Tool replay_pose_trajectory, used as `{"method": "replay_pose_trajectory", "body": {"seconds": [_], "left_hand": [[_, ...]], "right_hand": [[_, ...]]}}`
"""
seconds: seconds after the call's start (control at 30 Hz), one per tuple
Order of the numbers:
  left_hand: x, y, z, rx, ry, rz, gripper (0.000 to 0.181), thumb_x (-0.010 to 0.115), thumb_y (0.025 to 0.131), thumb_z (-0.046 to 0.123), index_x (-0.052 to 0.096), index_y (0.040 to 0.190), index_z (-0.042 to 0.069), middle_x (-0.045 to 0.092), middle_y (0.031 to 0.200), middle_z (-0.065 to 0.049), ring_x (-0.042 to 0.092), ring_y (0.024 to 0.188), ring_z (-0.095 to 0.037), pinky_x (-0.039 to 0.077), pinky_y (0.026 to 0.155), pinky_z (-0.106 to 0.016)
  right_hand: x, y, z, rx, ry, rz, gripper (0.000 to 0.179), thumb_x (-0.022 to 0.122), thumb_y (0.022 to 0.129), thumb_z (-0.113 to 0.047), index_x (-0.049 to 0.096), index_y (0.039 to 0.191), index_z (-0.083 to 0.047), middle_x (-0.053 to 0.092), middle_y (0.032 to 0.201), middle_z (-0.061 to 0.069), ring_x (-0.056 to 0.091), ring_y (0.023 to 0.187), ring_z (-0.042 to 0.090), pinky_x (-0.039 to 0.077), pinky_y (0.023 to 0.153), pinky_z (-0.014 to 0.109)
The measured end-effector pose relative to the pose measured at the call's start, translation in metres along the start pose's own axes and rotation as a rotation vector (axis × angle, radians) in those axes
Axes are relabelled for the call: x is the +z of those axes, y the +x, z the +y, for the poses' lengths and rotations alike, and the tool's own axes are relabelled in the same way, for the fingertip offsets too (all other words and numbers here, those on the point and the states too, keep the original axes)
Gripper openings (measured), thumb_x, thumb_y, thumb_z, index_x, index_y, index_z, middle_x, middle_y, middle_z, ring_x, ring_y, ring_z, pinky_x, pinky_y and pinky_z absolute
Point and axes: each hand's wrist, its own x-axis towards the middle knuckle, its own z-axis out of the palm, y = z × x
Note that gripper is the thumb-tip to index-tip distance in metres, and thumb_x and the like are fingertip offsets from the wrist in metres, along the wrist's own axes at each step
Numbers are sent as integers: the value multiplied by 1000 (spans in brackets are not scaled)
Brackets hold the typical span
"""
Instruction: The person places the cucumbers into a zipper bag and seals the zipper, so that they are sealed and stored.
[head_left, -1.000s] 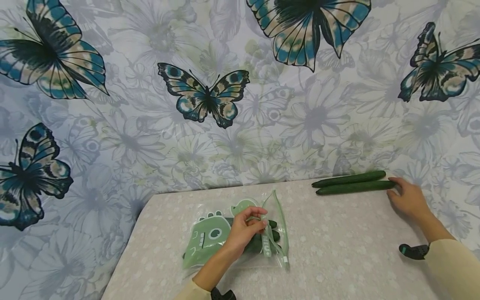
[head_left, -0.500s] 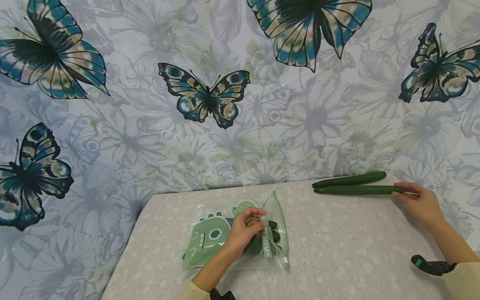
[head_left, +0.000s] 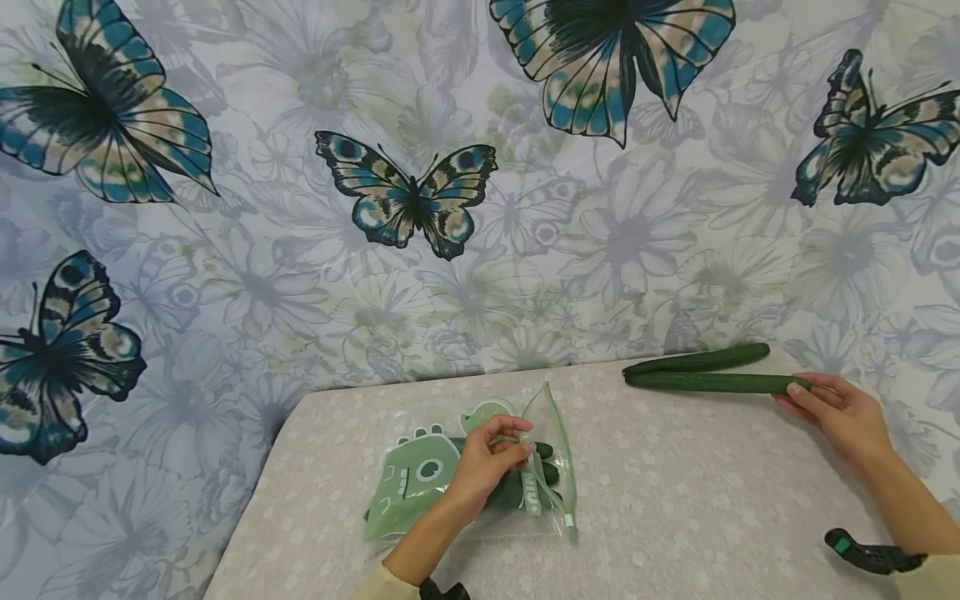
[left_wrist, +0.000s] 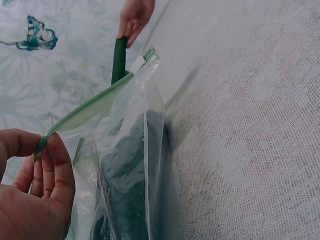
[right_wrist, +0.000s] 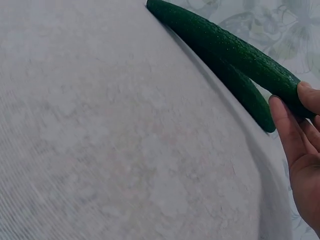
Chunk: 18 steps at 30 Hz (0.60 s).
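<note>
My left hand point(head_left: 487, 467) pinches the green zip edge of a clear plastic zip bag point(head_left: 382, 525) with a green cartoon monster print. In the left wrist view the bag's mouth stands apart, and dark green cucumbers point(left_wrist: 130, 180) lie inside. At the back right, my right hand point(head_left: 851, 417) grips the near end of a long cucumber point(head_left: 712, 382) between thumb and fingers. That end is raised in the right wrist view, while its far end is close to the table. A second cucumber point(right_wrist: 245, 95) lies just behind and below it.
A pale floral cloth covers the table point(head_left: 660, 500). Its back edge meets a hanging fabric point(head_left: 570, 275) printed with butterflies and flowers. The cucumbers lie along that back edge, near the table's right corner.
My right hand has taken hold of the front cucumber's right end, drawn it slightly rightward and angled it away from the other one. My left hand has stayed on the bag.
</note>
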Motion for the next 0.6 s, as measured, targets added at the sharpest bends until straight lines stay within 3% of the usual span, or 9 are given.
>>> {"method": "replay_pose_trajectory", "body": {"seconds": [0.33, 0.47, 0.6], "left_hand": [[1, 1, -1, 6, -9, -1, 38, 75, 97, 3, 64, 131, -9, 56, 109, -6, 65, 79, -4, 62, 78, -24], [2, 2, 0, 8, -7, -3, 38, 75, 96, 3, 65, 130, -9, 57, 110, -8, 65, 79, -5, 62, 77, -24], [3, 3, 0, -4, 5, 2, 37, 74, 95, 1, 65, 130, -8, 56, 110, -8, 64, 78, -6, 61, 76, -23]], "right_hand": [[7, -4, -2, 15, 276, -32, 34, 46, 106, 16, 74, 114, 0, 81, 106, 11, 83, 93, 32, 68, 85, 39], [11, -9, -1, 63, 347, -28, 32, 44, 107, 14, 73, 110, 0, 79, 107, 11, 83, 96, 33, 68, 87, 39], [17, -12, 3, 65, 385, -82, 35, 41, 108, 15, 74, 111, 3, 79, 109, 15, 82, 99, 36, 67, 89, 41]]}}
